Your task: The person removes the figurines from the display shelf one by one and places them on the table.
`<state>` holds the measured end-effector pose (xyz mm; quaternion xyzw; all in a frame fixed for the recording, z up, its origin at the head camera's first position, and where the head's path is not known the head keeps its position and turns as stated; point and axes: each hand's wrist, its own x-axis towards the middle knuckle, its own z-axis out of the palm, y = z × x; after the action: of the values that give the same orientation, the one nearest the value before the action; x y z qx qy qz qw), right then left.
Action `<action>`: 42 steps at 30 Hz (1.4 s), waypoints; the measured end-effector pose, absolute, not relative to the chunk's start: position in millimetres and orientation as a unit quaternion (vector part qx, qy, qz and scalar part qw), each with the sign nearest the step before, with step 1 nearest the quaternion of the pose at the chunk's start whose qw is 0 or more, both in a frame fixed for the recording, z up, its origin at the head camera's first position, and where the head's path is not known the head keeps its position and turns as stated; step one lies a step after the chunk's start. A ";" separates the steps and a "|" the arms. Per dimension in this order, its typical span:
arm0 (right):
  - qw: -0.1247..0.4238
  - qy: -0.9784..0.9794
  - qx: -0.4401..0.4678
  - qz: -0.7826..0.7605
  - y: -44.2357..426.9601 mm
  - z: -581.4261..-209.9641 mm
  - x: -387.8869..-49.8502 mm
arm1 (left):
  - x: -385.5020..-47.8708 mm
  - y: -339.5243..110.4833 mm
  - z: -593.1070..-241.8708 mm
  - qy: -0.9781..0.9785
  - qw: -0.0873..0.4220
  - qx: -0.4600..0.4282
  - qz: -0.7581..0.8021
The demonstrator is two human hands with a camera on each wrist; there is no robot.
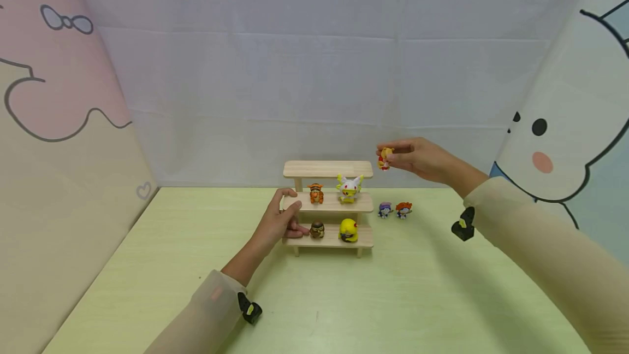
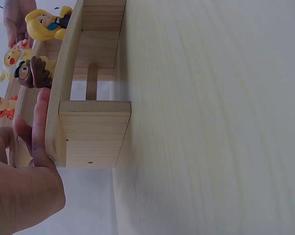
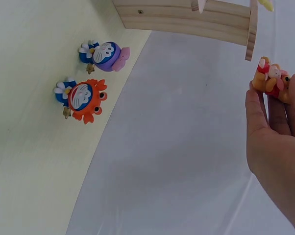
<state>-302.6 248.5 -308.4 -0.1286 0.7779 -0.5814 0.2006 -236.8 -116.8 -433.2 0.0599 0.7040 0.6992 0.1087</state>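
- Fingers (image 3: 256, 107) of the right hand (image 1: 417, 158): pinching a yellow-and-red figurine (image 3: 268, 78), with the thumb on one side and fingertips on the other.
- Figurine location: raised in the air, right of centre in the head frame, just beside the right end of the top tier and apart from it.
- Left hand (image 1: 274, 218): at the left end of a three-tier wooden stand (image 1: 328, 168), thumb and index finger curled on the middle tier, lower fingers on the bottom tier.
- Middle tier: orange tiger figurine (image 1: 316, 194) at left; white-and-yellow figurine (image 1: 349, 190) at right, both upright.
- Bottom tier: brown owl figurine (image 1: 316, 230) at left, near a left fingertip, contact cannot be confirmed; yellow-haired figurine (image 1: 348, 230) at right.
- Tabletop (image 1: 344, 305), right of the stand: purple-topped figurine (image 1: 385, 210) and orange crab-topped figurine (image 1: 404, 210) stand side by side.
- Both forearms: pale sleeves (image 1: 535, 245), each with a black device (image 1: 463, 224) at the cuff.
- Rear: creased white cloth (image 1: 314, 75) across the upper frame.
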 end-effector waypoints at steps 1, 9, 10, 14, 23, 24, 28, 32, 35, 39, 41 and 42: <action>0.200 0.780 -0.127 -0.580 251.8 -309.6 -301.6 | -236.8 -116.8 -433.3 0.703 0.108 0.059 0.700; 0.197 0.797 -0.118 -0.559 277.0 -320.5 -294.2 | -235.9 -117.1 -432.5 0.703 0.111 0.060 0.700; 0.197 0.797 -0.116 -0.559 280.2 -322.1 -293.6 | -235.8 -117.0 -432.5 0.703 0.111 0.061 0.700; 0.191 0.802 -0.113 -0.555 291.2 -328.8 -290.8 | -235.7 -116.7 -432.8 0.701 0.112 0.062 0.702; 0.179 0.819 -0.104 -0.536 313.2 -349.0 -285.1 | -234.5 -116.7 -433.1 0.704 0.111 0.061 0.698; 0.178 0.818 -0.103 -0.537 315.8 -351.4 -284.5 | -234.3 -116.7 -433.0 0.705 0.111 0.062 0.698; 0.172 0.810 -0.093 -0.552 323.8 -360.6 -283.0 | -234.8 -117.3 -433.4 0.704 0.112 0.062 0.698; 0.171 0.801 -0.095 -0.566 329.9 -368.4 -280.0 | -235.3 -117.6 -433.5 0.704 0.113 0.062 0.698; 0.168 0.796 -0.099 -0.573 333.8 -375.6 -278.0 | -235.0 -117.7 -433.3 0.704 0.113 0.062 0.699; 0.167 0.790 -0.098 -0.582 337.5 -386.1 -275.8 | -234.5 -117.6 -433.3 0.704 0.112 0.064 0.699; 0.168 0.788 -0.098 -0.585 338.9 -391.1 -274.6 | -234.9 -117.6 -434.1 0.704 0.112 0.065 0.698; 0.167 0.787 -0.097 -0.586 339.5 -393.7 -274.2 | -234.8 -117.5 -434.0 0.705 0.112 0.065 0.698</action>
<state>-274.2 339.5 -393.7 -0.0972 0.7872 -0.5856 0.1671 -234.8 -117.5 -434.0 0.0648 0.7045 0.6977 0.1121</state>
